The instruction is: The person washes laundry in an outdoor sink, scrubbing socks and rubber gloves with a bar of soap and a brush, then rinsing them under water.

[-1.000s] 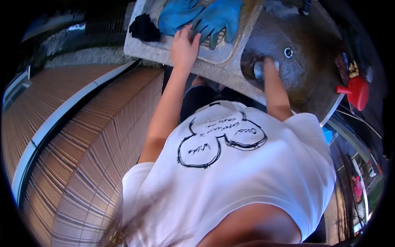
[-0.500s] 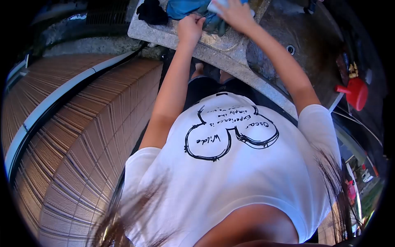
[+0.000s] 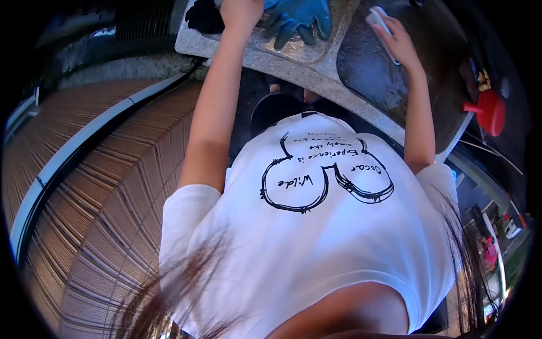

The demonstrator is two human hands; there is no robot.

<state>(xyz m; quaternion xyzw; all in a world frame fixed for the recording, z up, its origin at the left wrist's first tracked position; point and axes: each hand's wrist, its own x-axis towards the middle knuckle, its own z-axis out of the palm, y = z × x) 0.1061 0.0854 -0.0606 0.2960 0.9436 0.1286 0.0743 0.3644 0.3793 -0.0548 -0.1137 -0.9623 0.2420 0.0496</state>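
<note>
- With twelve at the top of the head view, your right hand is near one o'clock, fingers wrapped around a pale brush; its exact make is too small to tell.
- The brush is over the wet-looking basin, tilted, one end towards eleven o'clock from your hand and the other showing below your fingers.
- Expect the brush to be light and fairly stiff, probably slick if wet. Hold it across the middle by its long sides, thumb opposing the fingers, and keep your fingertips off the scrubbing face.
- Your left hand is just short of twelve, close to the blue glove. Its fingertips are cut off at the top edge, so you cannot tell how wide that grip is or whether it has hold of anything.
- The glove lies just past twelve on the stone surface, its fingers spread towards six. It should be soft, floppy and slippery if wet; the cuff looks the better hold, since the fingers would fold. Nothing about it seems fragile.
- At eleven, beside your left hand, a black cloth sits bunched; it would likely sag when lifted.
- A red dipper is between two and three, well apart from both hands, its handle pointing towards nine.
</note>
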